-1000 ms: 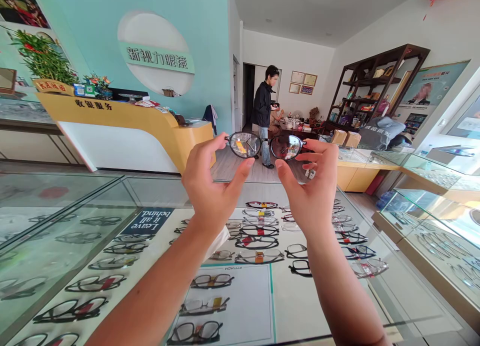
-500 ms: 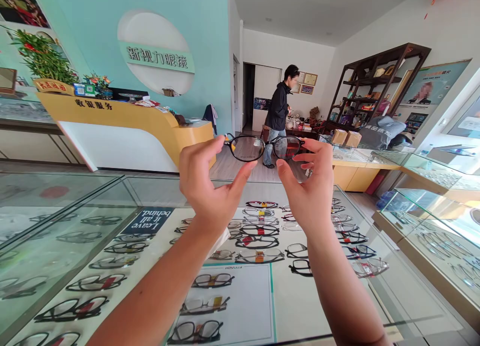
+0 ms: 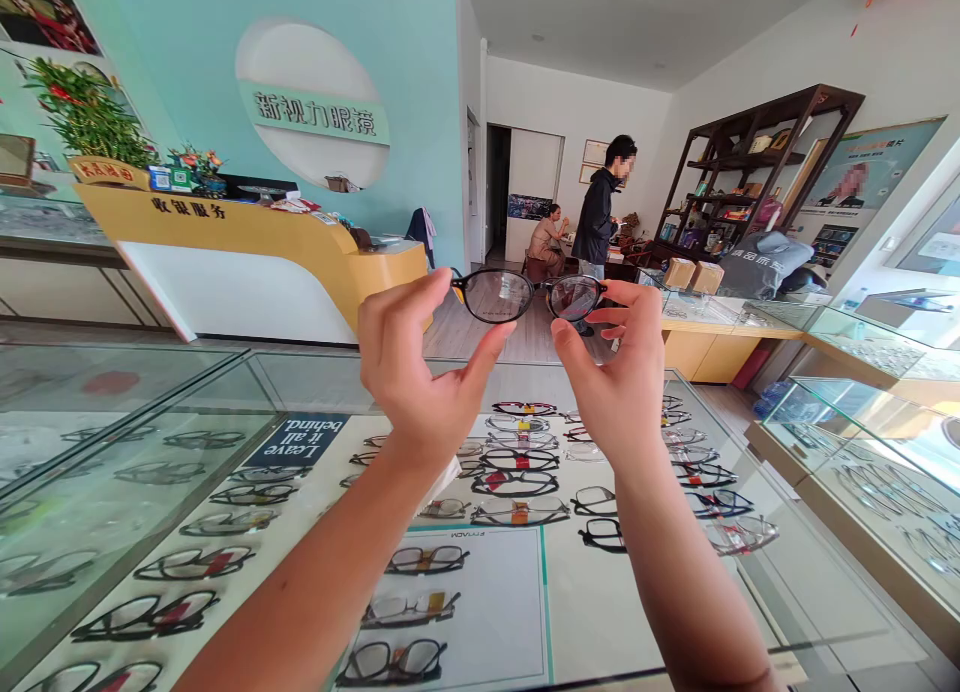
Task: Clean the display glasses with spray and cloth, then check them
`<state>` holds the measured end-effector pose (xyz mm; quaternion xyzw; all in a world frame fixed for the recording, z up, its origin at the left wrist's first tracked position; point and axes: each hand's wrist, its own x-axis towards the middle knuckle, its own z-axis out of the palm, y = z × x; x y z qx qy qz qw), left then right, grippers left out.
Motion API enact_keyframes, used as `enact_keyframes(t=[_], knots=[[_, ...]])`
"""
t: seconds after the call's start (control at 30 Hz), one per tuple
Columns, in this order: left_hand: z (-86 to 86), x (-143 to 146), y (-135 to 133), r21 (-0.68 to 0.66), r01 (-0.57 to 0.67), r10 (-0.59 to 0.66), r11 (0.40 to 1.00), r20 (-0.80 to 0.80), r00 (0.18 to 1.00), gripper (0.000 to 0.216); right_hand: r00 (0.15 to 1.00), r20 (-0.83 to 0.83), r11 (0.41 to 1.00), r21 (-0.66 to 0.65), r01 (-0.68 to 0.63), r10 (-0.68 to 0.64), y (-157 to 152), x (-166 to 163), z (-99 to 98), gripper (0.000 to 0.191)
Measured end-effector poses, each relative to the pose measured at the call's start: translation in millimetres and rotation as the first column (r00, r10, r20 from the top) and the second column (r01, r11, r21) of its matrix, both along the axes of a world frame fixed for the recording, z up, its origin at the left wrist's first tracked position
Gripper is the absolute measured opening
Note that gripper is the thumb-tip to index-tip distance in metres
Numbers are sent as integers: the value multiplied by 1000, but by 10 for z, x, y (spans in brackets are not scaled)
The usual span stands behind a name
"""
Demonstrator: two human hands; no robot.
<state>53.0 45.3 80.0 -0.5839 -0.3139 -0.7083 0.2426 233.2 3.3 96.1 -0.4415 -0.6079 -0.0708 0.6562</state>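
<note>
Both my hands hold up a pair of black round-rimmed eyeglasses (image 3: 536,288) above a glass display case (image 3: 322,367). My left hand (image 3: 424,362) is closed on the left end of the frame, its index finger at the hinge and its thumb below the left lens. On the other end, my right hand (image 3: 619,362) grips the frame near its right hinge, thumb under the right lens. The temples are mostly hidden behind the lenses and fingers. Below my wrists, several eyeglasses (image 3: 517,459) lie in rows inside the case.
A yellow and white counter (image 3: 262,272) stands ahead on the left. One person in a dark jacket (image 3: 598,212) stands beyond my hands; another person (image 3: 547,242) sits behind. More glass cases (image 3: 877,452) run along the right, near a dark shelf (image 3: 742,172).
The person in the dark jacket has moved right, bringing the seated person into view. My hands and the eyeglasses stay almost where they were, with the glasses tilted very slightly differently.
</note>
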Motion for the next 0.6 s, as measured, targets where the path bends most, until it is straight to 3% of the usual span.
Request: enact_keyframes(t=[0.6], knots=[[-43, 25, 115, -180, 118, -118, 976, 13, 993, 57, 999, 0, 998, 53, 44, -44, -37, 22, -9, 44]])
